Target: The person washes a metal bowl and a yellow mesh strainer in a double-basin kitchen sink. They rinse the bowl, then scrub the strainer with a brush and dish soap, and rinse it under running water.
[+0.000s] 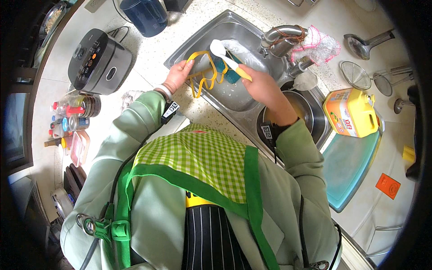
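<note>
Over the left bowl of the stainless steel sink [233,101], my left hand [178,77] pinches a yellow looped frame [201,53], which looks like plastic. My right hand [261,84] grips the yellow handle of a brush [218,49] with a white head. The brush head is just beside the frame's upper right part; I cannot tell whether they touch. Below them a teal flat object [232,77] lies in the bowl, partly hidden by the brush and frame. White suds show on the bowl's far side.
A pot [303,104] with cloudy liquid sits in the right bowl, partly behind my right forearm. A cloth [317,47] hangs by the faucet [283,38]. A yellow detergent jug [351,113] and teal cutting board [352,172] are at right; a rice cooker [104,64] and kettle [145,17] at left.
</note>
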Available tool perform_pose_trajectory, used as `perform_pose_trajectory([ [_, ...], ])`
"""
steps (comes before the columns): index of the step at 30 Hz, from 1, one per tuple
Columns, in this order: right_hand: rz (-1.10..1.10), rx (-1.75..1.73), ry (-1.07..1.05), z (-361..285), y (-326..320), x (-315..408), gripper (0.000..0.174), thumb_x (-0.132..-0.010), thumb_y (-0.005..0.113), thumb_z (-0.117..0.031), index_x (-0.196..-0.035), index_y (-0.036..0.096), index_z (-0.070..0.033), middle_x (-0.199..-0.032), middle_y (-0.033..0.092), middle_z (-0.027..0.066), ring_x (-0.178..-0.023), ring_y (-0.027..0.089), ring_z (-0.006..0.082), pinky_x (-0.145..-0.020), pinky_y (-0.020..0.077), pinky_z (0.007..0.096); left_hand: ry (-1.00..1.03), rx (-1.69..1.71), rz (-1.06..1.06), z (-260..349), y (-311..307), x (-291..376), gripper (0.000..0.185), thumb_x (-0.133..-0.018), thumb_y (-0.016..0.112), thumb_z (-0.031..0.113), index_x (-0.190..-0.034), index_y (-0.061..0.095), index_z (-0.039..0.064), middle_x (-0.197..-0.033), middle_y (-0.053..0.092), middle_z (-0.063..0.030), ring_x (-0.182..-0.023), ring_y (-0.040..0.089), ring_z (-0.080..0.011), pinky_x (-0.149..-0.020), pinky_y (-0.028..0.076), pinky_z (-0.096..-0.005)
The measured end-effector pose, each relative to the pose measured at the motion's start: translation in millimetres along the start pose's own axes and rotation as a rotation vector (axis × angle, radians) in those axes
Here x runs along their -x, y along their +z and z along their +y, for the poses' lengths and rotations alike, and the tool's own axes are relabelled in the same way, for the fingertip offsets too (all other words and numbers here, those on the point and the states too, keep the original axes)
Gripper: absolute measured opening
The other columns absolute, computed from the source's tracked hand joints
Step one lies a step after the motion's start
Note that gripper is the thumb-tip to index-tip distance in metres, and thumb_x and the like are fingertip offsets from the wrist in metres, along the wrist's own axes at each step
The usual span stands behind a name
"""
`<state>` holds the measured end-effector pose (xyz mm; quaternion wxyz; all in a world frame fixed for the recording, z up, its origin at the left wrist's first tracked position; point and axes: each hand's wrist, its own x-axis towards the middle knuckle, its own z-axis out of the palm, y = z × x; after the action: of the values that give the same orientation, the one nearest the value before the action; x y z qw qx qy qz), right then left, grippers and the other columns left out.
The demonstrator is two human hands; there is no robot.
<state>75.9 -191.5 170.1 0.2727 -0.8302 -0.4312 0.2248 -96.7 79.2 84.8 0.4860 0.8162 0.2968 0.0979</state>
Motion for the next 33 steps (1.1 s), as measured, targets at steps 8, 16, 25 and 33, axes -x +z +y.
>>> perform_pose_trajectory([
  [8, -0.011, 0.121, -0.120, -33, -42, 48, 0.045, -0.089, 0.059, -0.019, -0.134, 0.055, -0.016, -0.096, 0.065, 0.0229, -0.086, 0.063, 0.0395, -0.074, 0.0496, 0.0453, 0.058, -0.041, 0.032, 3, 12, 2, 0.045, -0.099, 0.052, 0.047, -0.107, 0.065, 0.004, -0.080, 0.063, -0.0113, -0.074, 0.057, -0.0203, -0.075, 0.049, -0.0329],
  [16, -0.048, -0.057, -0.234, -12, -61, 23, 0.045, -0.089, 0.056, -0.017, -0.133, 0.053, -0.011, -0.101, 0.066, 0.0220, -0.092, 0.065, 0.0365, -0.077, 0.0498, 0.0392, 0.053, -0.077, 0.032, 11, 13, 6, 0.036, -0.100, 0.055, 0.038, -0.106, 0.065, 0.004, -0.077, 0.060, -0.0114, -0.072, 0.052, -0.0183, -0.073, 0.047, -0.0338],
  [25, -0.353, -0.173, -0.025, 2, -75, 39, 0.052, -0.089, 0.058, -0.014, -0.140, 0.050, -0.011, -0.089, 0.061, 0.0032, -0.077, 0.054, 0.0116, -0.071, 0.0459, 0.0283, 0.102, -0.078, 0.086, -3, 11, 4, 0.042, -0.099, 0.052, 0.045, -0.108, 0.064, 0.005, -0.084, 0.064, -0.0176, -0.078, 0.061, -0.0295, -0.076, 0.049, -0.0372],
  [33, -0.289, -0.127, -0.060, 1, -59, 7, 0.053, -0.090, 0.058, -0.017, -0.141, 0.049, -0.011, -0.097, 0.064, 0.0063, -0.084, 0.057, 0.0141, -0.076, 0.0470, 0.0299, 0.062, -0.064, 0.075, -1, 17, -5, 0.043, -0.099, 0.053, 0.046, -0.110, 0.064, 0.006, -0.082, 0.064, -0.0172, -0.076, 0.060, -0.0274, -0.076, 0.049, -0.0364],
])
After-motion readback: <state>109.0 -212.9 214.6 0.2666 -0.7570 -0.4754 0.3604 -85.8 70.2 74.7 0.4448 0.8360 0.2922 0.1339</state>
